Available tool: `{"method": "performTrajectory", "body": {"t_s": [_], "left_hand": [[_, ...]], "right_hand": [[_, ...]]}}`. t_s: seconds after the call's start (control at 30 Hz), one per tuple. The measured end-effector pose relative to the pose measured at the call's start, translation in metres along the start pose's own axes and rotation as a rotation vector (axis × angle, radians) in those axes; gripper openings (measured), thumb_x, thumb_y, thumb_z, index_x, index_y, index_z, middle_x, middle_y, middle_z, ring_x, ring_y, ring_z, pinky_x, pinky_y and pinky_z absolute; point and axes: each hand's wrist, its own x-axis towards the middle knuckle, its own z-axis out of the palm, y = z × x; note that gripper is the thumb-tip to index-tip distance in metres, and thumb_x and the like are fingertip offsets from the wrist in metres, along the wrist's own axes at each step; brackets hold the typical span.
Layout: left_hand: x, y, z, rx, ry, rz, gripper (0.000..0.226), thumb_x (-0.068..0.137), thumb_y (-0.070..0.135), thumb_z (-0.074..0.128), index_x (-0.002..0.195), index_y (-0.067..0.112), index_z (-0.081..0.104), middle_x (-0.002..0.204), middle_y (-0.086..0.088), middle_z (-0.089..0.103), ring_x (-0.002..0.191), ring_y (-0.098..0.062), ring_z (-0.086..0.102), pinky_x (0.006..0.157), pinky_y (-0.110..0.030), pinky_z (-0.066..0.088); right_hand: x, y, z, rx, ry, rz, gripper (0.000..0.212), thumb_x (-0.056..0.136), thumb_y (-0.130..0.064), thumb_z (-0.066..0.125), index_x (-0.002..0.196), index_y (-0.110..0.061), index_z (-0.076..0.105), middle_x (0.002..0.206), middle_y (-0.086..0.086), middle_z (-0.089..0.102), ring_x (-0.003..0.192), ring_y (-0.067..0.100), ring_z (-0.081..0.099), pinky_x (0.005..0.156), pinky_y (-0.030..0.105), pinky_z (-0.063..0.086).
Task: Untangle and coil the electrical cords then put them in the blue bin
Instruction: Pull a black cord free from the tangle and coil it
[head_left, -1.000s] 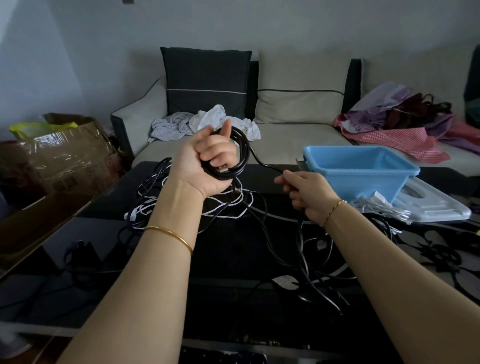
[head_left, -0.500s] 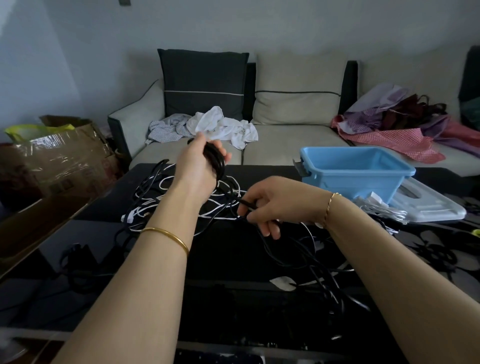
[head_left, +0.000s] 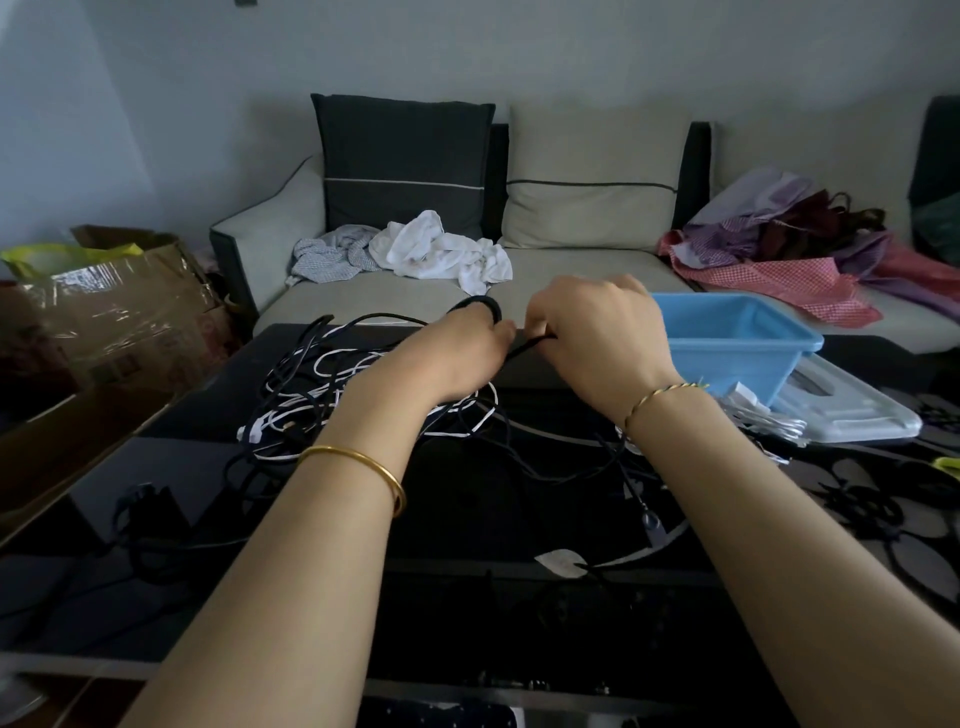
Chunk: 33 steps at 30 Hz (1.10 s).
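— So, from the head camera: left hand (head_left: 457, 353) curled shut round a black coil (head_left: 480, 306), only one loop showing above the knuckles.

— And the right hand (head_left: 597, 338)?

— Closed as well, fingers pinched on the loose cord (head_left: 524, 346) just beside the left, with a short taut stretch between the two. Probably feeding the next turn onto the coil.

— Why held up like that?

— Likely to keep the wound part clear of the heap (head_left: 363, 395) underneath, spread over the dark table (head_left: 493, 499). Black and white leads crossed all through, so plenty left to free.

— Any sign of where the loose end runs?

— Hidden behind the right hand. Cannot tell where in the heap.

— Bin (head_left: 737, 340)?

— Blue, at the table's far right, just past the right wrist. Open on top, nothing seen inside, though partly masked by the hand. Beside or partly on a pale lid (head_left: 857, 415); hard to say which.

— Anything in the way?

— White bundle (head_left: 769, 421) lying against the bin's near side, close under the right forearm; could snag on a sweep across. Otherwise a short, open reach. Sofa (head_left: 571, 280) behind with clothes on top, well apart from the work.
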Motion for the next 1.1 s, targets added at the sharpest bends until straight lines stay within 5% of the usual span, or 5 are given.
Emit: {"method": "performTrajectory", "body": {"t_s": [0.2, 0.4, 0.6, 0.87, 1.1], "left_hand": [[-0.010, -0.004, 0.000, -0.010, -0.218, -0.015, 0.046, 0.088, 0.055, 0.051, 0.088, 0.010, 0.061, 0.060, -0.002, 0.048, 0.045, -0.016, 0.041, 0.042, -0.019, 0.035], [-0.007, 0.002, 0.000, -0.416, -0.336, -0.109, 0.038, 0.098, 0.027, 0.040, 0.087, 0.000, 0.063, 0.041, 0.007, 0.024, 0.036, -0.009, 0.021, 0.036, -0.018, 0.022], [-0.009, -0.002, -0.004, -0.667, -0.404, -0.198, 0.045, 0.100, 0.037, 0.036, 0.082, 0.004, 0.062, 0.043, 0.009, 0.024, 0.032, -0.004, 0.020, 0.033, -0.015, 0.021], [-0.010, -0.005, -0.016, -0.926, -0.327, -0.263, 0.042, 0.102, 0.033, 0.033, 0.081, 0.006, 0.057, 0.040, 0.011, 0.027, 0.030, -0.002, 0.023, 0.033, -0.015, 0.020], [-0.011, -0.001, -0.028, -1.183, -0.268, -0.214, 0.045, 0.101, 0.031, 0.034, 0.074, 0.006, 0.058, 0.038, 0.011, 0.028, 0.030, -0.002, 0.024, 0.031, -0.014, 0.020]], "right_hand": [[-0.010, 0.012, 0.027, -0.044, 0.313, -0.011, 0.013, 0.066, -0.033, 0.069, 0.061, -0.021, 0.068, 0.085, -0.001, 0.068, 0.094, 0.027, 0.053, 0.093, 0.042, 0.034], [-0.007, 0.008, 0.034, 0.109, 0.248, 0.126, 0.033, 0.077, -0.030, 0.062, 0.110, -0.029, 0.067, 0.135, 0.008, 0.051, 0.135, 0.036, 0.031, 0.109, 0.060, 0.022], [0.000, 0.005, 0.032, 0.520, 0.132, 0.337, 0.064, 0.077, -0.016, 0.067, 0.137, -0.026, 0.045, 0.153, 0.006, 0.023, 0.144, 0.027, 0.006, 0.116, 0.040, 0.012], [0.000, 0.011, 0.035, 0.950, 0.109, 0.662, 0.012, 0.081, -0.006, 0.065, 0.072, -0.012, 0.059, 0.069, 0.003, 0.064, 0.065, 0.014, 0.063, 0.063, 0.026, 0.050], [-0.014, 0.021, 0.064, 1.122, -0.150, 0.799, 0.002, 0.092, -0.005, 0.056, 0.093, -0.005, 0.057, 0.063, 0.010, 0.054, 0.036, 0.011, 0.055, 0.042, 0.026, 0.051]]}}
